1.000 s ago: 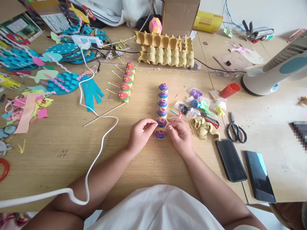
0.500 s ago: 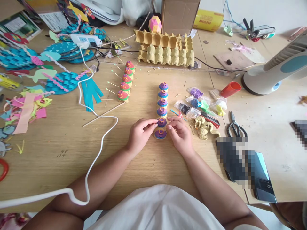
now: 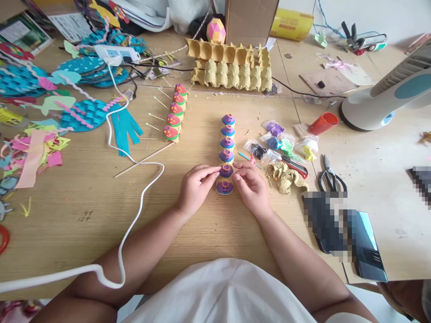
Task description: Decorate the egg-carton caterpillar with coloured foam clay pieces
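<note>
A strip of egg-carton cups [image 3: 224,187] runs away from me across the table, each cup topped with purple and blue clay, orange rings and a small face. My left hand [image 3: 198,186] has thumb and forefinger closed at the left edge of the second-nearest cup [image 3: 226,170]. On that cup's right edge, my right hand [image 3: 251,184] has its fingers curled in, thumb and forefinger at the side. The cup sits between both sets of fingertips. Any small piece between the fingers is too hidden to make out.
A second strip [image 3: 173,120] with red and green clay and sticks stands far left. Bagged clay [image 3: 274,143], a utility knife [image 3: 294,167], torn carton [image 3: 283,177], scissors [image 3: 332,177] and a phone [image 3: 365,246] lie right. A white cable [image 3: 143,197] crosses the left side.
The view has shifted slightly, so everything sits a little further left and up. Both hands stay at the same cup with almost the same finger pose.
</note>
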Motion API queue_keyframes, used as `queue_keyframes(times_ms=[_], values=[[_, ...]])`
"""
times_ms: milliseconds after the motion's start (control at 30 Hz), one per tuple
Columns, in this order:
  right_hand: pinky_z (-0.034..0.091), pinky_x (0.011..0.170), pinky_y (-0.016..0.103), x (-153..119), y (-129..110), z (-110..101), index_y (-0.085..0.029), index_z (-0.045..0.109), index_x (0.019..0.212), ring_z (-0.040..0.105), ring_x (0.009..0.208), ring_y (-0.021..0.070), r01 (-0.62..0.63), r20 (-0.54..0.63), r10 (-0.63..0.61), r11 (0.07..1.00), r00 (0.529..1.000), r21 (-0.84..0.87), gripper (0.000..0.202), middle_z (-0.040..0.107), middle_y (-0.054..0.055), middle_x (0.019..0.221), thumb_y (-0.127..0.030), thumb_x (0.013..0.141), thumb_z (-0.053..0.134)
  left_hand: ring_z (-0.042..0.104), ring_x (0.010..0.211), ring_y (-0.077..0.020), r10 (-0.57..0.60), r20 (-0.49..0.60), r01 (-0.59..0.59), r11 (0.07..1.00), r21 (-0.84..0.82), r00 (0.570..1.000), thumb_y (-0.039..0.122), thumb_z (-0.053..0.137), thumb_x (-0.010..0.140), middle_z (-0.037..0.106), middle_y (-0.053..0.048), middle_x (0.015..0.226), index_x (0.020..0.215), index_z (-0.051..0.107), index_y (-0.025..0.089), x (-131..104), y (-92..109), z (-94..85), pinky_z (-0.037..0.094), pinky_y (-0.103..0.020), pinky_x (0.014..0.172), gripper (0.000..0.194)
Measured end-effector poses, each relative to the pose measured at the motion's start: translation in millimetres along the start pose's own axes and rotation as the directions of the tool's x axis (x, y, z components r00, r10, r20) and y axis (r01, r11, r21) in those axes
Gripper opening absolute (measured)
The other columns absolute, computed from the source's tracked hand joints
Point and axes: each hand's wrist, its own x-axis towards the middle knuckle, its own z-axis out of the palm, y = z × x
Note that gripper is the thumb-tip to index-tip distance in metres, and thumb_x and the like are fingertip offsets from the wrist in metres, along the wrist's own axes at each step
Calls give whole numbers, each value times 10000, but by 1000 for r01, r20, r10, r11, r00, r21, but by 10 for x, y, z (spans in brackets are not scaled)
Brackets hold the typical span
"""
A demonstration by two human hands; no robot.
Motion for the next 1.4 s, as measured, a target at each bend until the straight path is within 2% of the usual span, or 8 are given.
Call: queue_keyframes(times_ms=[333,633,833,967,1167,1400], values=[[536,1078,449,25,34,9,-257,736,893,702,1172,250,-9,24,8,998,1000,56,202,711,85,1166,-442,968,699,667,742,-126,2,-21,-1,1000,16,1000,225,775,901,775,-24,876,906,787,199,3,-14,10,536,-255,709,29],[547,1080,462,35,16,4,-259,730,881,698,1153,245,-45,49,43,998,998,39,273,720,92,1161,-518,959,690,665,749,-150,-11,17,10,998,61,1000,280,757,917,771,-31,861,873,775,213,15,-8,-2,525,-280,715,82],[546,1075,451,29,21,5,-255,728,878,702,1150,233,-47,52,42,995,998,86,215,713,87,1154,-449,966,703,652,722,-150,-21,36,18,998,65,999,267,788,883,752,-18,814,802,746,212,25,8,-3,516,-278,700,106],[551,1063,452,29,39,10,-255,735,884,701,1139,229,-29,47,25,996,999,89,194,715,86,1142,-430,965,710,655,733,-149,-22,29,20,998,58,999,259,794,881,751,-17,819,810,743,209,29,7,-5,515,-276,705,101],[559,1057,458,32,17,13,-262,727,878,701,1128,234,-53,43,51,997,998,59,253,725,88,1135,-500,958,698,667,765,-154,-28,32,26,998,50,999,266,793,888,758,-23,861,863,753,211,27,-15,4,527,-284,727,72],[562,1051,449,26,12,7,-261,726,868,698,1117,233,-58,43,56,996,997,60,268,715,91,1134,-513,955,696,642,736,-145,-42,35,41,999,36,999,287,780,899,753,-23,888,920,755,216,12,-14,1,521,-284,715,78]])
